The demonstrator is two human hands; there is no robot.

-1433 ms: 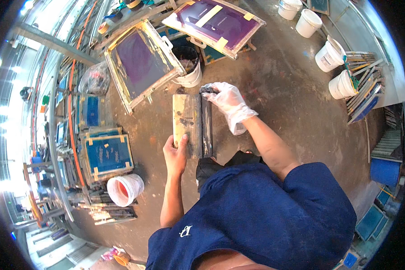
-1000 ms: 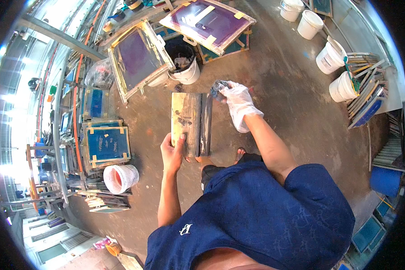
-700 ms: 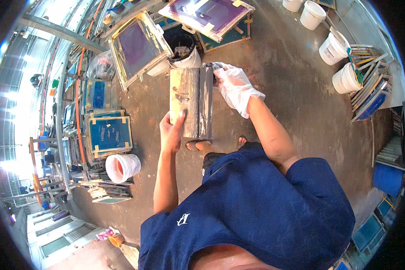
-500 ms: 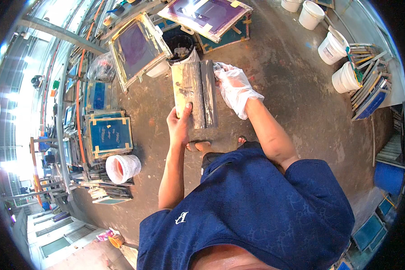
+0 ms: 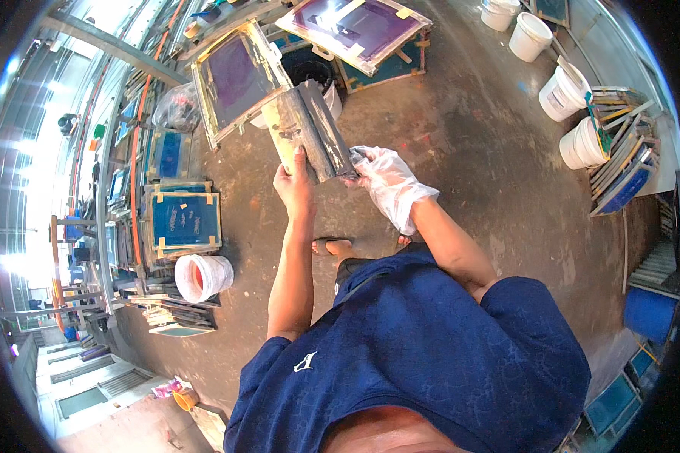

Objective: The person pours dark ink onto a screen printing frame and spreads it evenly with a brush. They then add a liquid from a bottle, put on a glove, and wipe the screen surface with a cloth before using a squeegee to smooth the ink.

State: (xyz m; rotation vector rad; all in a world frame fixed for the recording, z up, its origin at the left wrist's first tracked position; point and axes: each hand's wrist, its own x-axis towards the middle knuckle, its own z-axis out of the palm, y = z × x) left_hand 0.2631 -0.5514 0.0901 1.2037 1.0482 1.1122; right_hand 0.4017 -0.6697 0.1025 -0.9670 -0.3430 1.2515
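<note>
Head view: left hand (image 5: 295,189), bare, grips the near end of a long squeegee (image 5: 308,128) w/ wood back; tool slants up and away from the grip. Right hand (image 5: 389,181), in a thin white glove, pinches a rag against the blade's right edge. Beyond, dark bucket (image 5: 310,75) sits between purple-mesh screen frames (image 5: 238,75); contents unclear. Left, white pail (image 5: 202,275) w/ red-stained inside stands on the floor.
</note>
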